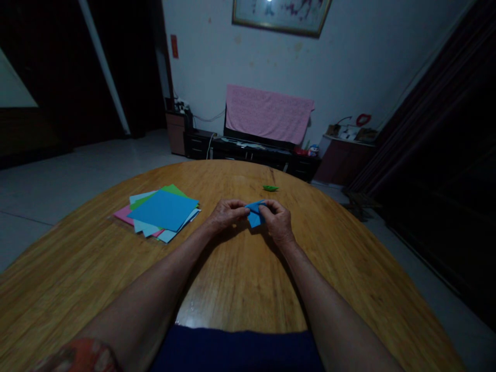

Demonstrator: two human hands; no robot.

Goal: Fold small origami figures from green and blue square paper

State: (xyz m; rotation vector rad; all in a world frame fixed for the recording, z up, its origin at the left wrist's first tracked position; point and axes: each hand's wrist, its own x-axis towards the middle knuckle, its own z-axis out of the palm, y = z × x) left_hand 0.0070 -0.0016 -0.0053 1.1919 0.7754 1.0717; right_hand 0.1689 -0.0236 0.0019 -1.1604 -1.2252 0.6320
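Observation:
A small piece of folded blue paper (256, 219) is held just above the table between my two hands. My left hand (228, 214) pinches its left edge with thumb and forefinger. On the opposite side my right hand (278, 221) grips it, the thumb pressing on the front face. Diagonal creases and a pointed lower flap show on the blue paper; its back is hidden. Beyond the hands lies a small green folded paper shape (270, 188), pointed at its ends.
A fanned stack of coloured paper sheets (165, 209), blue on top, lies on the left of the round wooden table (240, 284). Past the table's far edge stands a low black cabinet (248, 152). A pink cloth (267, 113) drapes over a dark screen there.

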